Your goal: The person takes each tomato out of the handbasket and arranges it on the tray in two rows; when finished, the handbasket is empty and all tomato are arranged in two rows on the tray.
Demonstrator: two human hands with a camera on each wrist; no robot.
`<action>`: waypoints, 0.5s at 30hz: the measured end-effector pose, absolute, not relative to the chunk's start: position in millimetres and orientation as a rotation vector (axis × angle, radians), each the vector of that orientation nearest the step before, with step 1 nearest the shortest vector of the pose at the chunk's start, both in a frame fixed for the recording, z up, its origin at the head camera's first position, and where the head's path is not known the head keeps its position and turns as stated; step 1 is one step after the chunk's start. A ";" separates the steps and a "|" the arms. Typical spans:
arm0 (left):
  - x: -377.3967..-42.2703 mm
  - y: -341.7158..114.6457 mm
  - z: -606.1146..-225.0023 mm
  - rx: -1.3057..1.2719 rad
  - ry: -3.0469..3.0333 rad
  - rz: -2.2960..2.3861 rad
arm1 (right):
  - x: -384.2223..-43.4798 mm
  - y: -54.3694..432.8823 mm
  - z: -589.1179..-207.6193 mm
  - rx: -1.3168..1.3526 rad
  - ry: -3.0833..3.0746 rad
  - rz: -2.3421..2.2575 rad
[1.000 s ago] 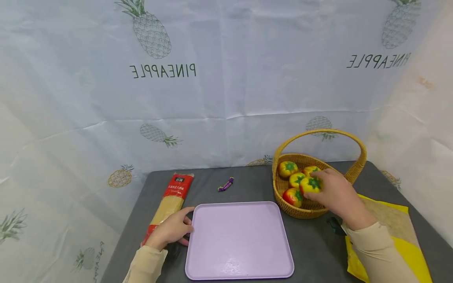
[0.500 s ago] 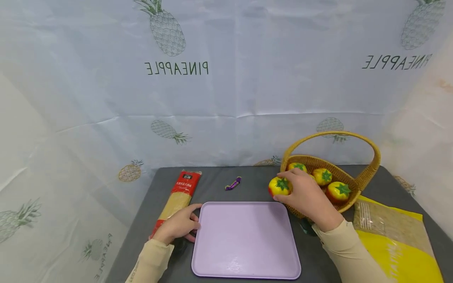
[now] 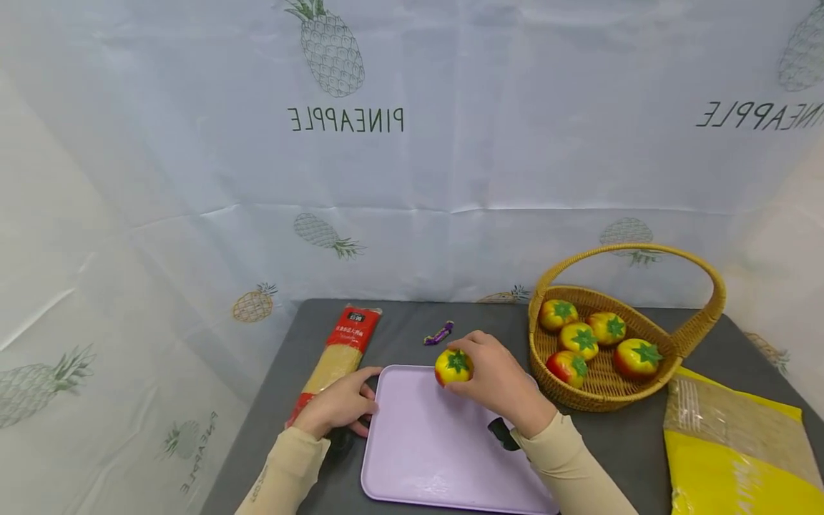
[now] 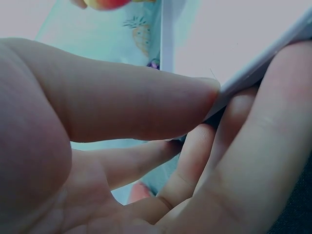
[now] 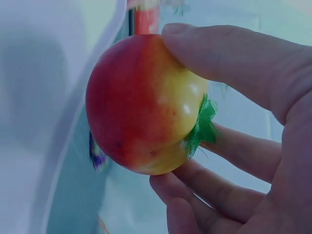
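Since half a second ago, a red-and-yellow fruit (image 3: 453,368) has travelled from the near side of the basket to the far edge of the tray, carried by the right hand (image 3: 492,379); the head view has swung too, so everything on the table sits further right in it. That fruit is grasped between the thumb on one side and fingertips on the other, its green leafy cap turned toward the palm; it looks held up over the far rim of the lilac tray (image 3: 438,450), though whether it touches cannot be told. At the tray's left edge the left hand (image 3: 341,404) pinches the rim, thumb on top, fingers beneath. Beyond, to the right, stands the wicker basket (image 3: 586,399) with five similar fruits (image 3: 579,340) inside; a purple-wrapped sweet (image 3: 439,334) lies behind the tray, a noodle packet (image 3: 337,365) to its left, a yellow bag (image 3: 740,429) at far right; all rest on a dark grey table (image 3: 399,322). My reading is a transfer in mid-carry; the next move would seem to call for lowering the fruit inside the rim and loosening gently, since so round a shape could roll.
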State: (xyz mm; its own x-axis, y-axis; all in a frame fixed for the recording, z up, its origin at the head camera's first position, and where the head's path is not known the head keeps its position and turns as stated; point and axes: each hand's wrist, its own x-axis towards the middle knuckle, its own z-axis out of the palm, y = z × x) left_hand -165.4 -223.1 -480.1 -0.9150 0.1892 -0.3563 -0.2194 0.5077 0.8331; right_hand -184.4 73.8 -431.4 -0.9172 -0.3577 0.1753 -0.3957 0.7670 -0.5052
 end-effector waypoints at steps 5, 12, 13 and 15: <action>-165.5 -220.1 -479.0 -0.023 2.356 1.381 | -181.9 53.4 -443.4 0.660 -2.895 0.883; -164.9 -220.1 -479.3 -0.019 2.371 1.362 | -180.1 35.4 -453.7 0.774 -2.857 0.896; -164.7 -220.6 -479.5 -0.020 2.372 1.361 | -180.1 33.3 -454.6 0.784 -2.852 0.900; -164.4 -222.1 -479.9 -0.023 2.370 1.366 | -180.2 29.0 -456.4 0.800 -2.849 0.907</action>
